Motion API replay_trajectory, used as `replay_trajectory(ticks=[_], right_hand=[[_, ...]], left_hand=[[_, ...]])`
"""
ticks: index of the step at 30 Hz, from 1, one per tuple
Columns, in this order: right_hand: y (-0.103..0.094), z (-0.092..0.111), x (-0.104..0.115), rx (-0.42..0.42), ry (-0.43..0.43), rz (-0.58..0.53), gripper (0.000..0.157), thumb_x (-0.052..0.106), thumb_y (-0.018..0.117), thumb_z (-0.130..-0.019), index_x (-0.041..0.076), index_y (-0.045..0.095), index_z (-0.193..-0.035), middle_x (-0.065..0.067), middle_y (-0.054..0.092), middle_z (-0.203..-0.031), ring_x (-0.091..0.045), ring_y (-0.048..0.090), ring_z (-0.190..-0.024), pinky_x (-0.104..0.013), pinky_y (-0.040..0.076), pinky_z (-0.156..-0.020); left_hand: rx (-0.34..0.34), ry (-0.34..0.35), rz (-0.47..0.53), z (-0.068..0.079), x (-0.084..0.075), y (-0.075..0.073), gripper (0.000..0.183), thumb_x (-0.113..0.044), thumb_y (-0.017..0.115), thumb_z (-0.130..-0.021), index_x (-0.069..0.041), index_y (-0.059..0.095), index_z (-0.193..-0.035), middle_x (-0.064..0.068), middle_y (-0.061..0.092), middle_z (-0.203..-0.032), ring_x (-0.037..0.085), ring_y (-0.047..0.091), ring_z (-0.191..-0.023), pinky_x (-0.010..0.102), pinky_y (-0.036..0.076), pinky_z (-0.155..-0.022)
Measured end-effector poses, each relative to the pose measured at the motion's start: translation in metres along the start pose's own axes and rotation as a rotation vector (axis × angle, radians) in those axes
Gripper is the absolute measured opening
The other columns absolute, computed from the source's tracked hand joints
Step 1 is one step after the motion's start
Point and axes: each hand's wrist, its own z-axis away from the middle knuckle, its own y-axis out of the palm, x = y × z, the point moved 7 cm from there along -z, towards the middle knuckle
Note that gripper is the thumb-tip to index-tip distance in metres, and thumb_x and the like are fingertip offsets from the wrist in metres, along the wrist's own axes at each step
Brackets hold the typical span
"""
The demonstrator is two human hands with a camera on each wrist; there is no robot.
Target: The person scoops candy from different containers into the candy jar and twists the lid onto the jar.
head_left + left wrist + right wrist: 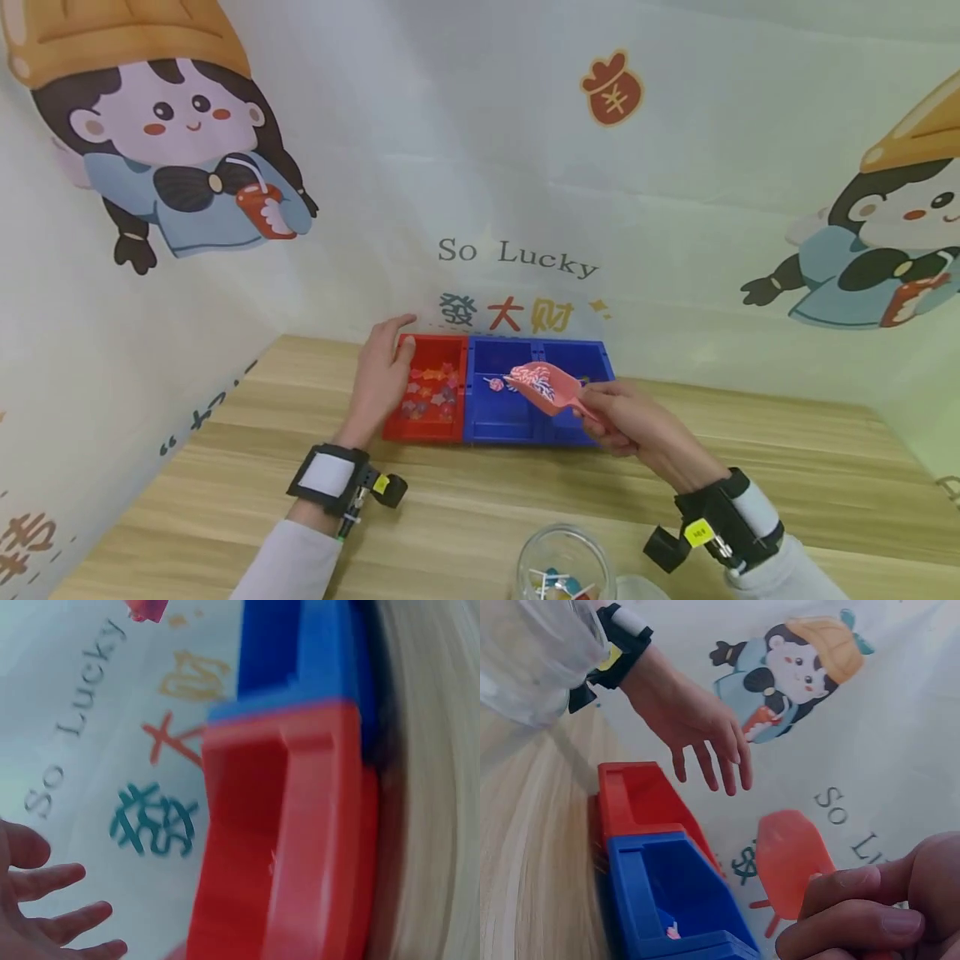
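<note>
While gripped by its handle in the right hand [618,417], treat the pink scoop [558,398] as a loaded tool. Locate it above the middle blue bin [498,430], extending toward the right blue bin [566,358], apart from both. Observe small striped pieces [536,381] heaped toward the lip. Expect spillage at that lip first, most likely from an early roll of the wrist or a dip of the leading edge. If tipped across the divider, expect scatter into both compartments. Check the left hand [384,371] for grip: find none, with fingers extended at the far corner of the red bin [423,430], well apart from the right hand. Avoid nudging that bin, with a slide along the tabletop [450,492] as the probable result. Guard also against striking the clear jar [529,552] with a retreating forearm.

Inspect containers next. In the red bin, find translucent star pieces [431,392] spread across the floor. Near the scoop's tip, note a round swirl piece [496,385] (probably inside the middle blue bin; depth hard to judge from above). Treat the contents of the right blue bin as mostly hidden. In the jar, find white-sticked, coloured pieces [558,581].
</note>
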Motion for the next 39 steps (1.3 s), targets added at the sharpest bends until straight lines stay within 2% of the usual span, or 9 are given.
replay_trajectory(ticks=[7, 12, 14, 17, 25, 28, 31, 35, 39], right_hand=[[-0.009, 0.029, -0.007, 0.064, -0.034, -0.045, 0.027, 0.027, 0.043, -0.102, 0.004, 0.054, -0.093, 0.006, 0.039, -0.059, -0.004, 0.031, -0.043, -0.017, 0.026, -0.040], [-0.013, 0.045, -0.007, 0.112, -0.083, -0.027, 0.029, 0.026, 0.044, -0.102, 0.004, 0.058, -0.091, 0.008, 0.038, -0.058, -0.003, 0.030, -0.043, -0.016, 0.025, -0.039], [-0.016, 0.050, -0.004, 0.111, -0.096, -0.006, 0.030, 0.027, 0.044, -0.102, 0.001, 0.058, -0.095, 0.008, 0.038, -0.058, -0.003, 0.029, -0.043, -0.016, 0.025, -0.039], [-0.023, 0.058, 0.001, 0.100, -0.105, 0.033, 0.034, 0.028, 0.044, -0.102, -0.003, 0.057, -0.101, 0.008, 0.038, -0.058, -0.003, 0.029, -0.043, -0.016, 0.023, -0.039], [-0.033, 0.087, 0.009, 0.197, -0.136, 0.173, 0.033, 0.023, 0.042, -0.102, -0.004, 0.062, -0.102, 0.007, 0.035, -0.053, -0.009, 0.025, -0.040, -0.020, 0.018, -0.036], [-0.029, 0.094, 0.010, 0.279, -0.177, 0.175, 0.034, 0.019, 0.040, -0.103, -0.008, 0.061, -0.098, 0.004, 0.033, -0.053, -0.012, 0.023, -0.040, -0.021, 0.016, -0.035], [-0.025, 0.099, 0.011, 0.350, -0.214, 0.171, 0.035, 0.017, 0.040, -0.103, -0.011, 0.053, -0.084, -0.005, 0.029, -0.052, -0.014, 0.022, -0.039, -0.019, 0.017, -0.034], [-0.019, 0.103, 0.011, 0.422, -0.256, 0.182, 0.032, 0.010, 0.039, -0.102, -0.009, 0.045, -0.077, -0.019, 0.025, -0.056, -0.011, 0.023, -0.039, -0.017, 0.019, -0.034], [-0.012, 0.106, 0.010, 0.496, -0.286, 0.227, 0.025, 0.001, 0.038, -0.098, -0.007, 0.051, -0.079, -0.022, 0.028, -0.058, -0.005, 0.028, -0.041, -0.017, 0.022, -0.035]], left_hand=[[-0.007, 0.034, 0.202, 0.020, -0.026, 0.008, 0.034, -0.016, 0.042, -0.101, -0.014, 0.054, -0.132, 0.006, 0.053, -0.139, 0.024, 0.044, -0.132, 0.047, 0.037, -0.110], [0.067, 0.102, 0.335, 0.038, -0.052, 0.024, 0.034, -0.017, 0.043, -0.101, -0.013, 0.053, -0.133, 0.004, 0.056, -0.136, 0.022, 0.055, -0.119, 0.039, 0.054, -0.086], [0.109, 0.127, 0.391, 0.048, -0.062, 0.031, 0.035, -0.021, 0.043, -0.102, -0.014, 0.052, -0.135, 0.004, 0.055, -0.137, 0.022, 0.056, -0.119, 0.039, 0.055, -0.086], [0.192, 0.156, 0.456, 0.063, -0.073, 0.044, 0.037, -0.024, 0.043, -0.102, -0.016, 0.049, -0.138, 0.004, 0.054, -0.139, 0.020, 0.048, -0.131, 0.043, 0.044, -0.107], [0.616, 0.196, 0.683, 0.116, -0.088, 0.080, 0.042, -0.025, 0.030, -0.105, -0.021, 0.034, -0.147, 0.004, 0.040, -0.151, 0.025, 0.040, -0.139, 0.043, 0.035, -0.113], [0.805, 0.253, 0.657, 0.138, -0.091, 0.092, 0.052, -0.043, 0.028, -0.104, -0.024, 0.022, -0.152, 0.003, 0.029, -0.157, 0.024, 0.031, -0.144, 0.042, 0.031, -0.116], [0.981, 0.288, 0.612, 0.157, -0.094, 0.102, 0.074, -0.068, 0.032, -0.093, -0.028, 0.015, -0.153, -0.003, 0.022, -0.160, 0.020, 0.025, -0.147, 0.044, 0.030, -0.116], [1.183, 0.247, 0.611, 0.174, -0.095, 0.111, 0.094, -0.083, 0.038, -0.075, -0.035, 0.014, -0.152, -0.012, 0.021, -0.159, 0.011, 0.025, -0.145, 0.041, 0.032, -0.115], [1.295, 0.178, 0.691, 0.184, -0.095, 0.116, 0.085, -0.067, 0.057, -0.081, -0.032, 0.022, -0.150, -0.009, 0.037, -0.151, 0.015, 0.036, -0.138, 0.032, 0.036, -0.112]])
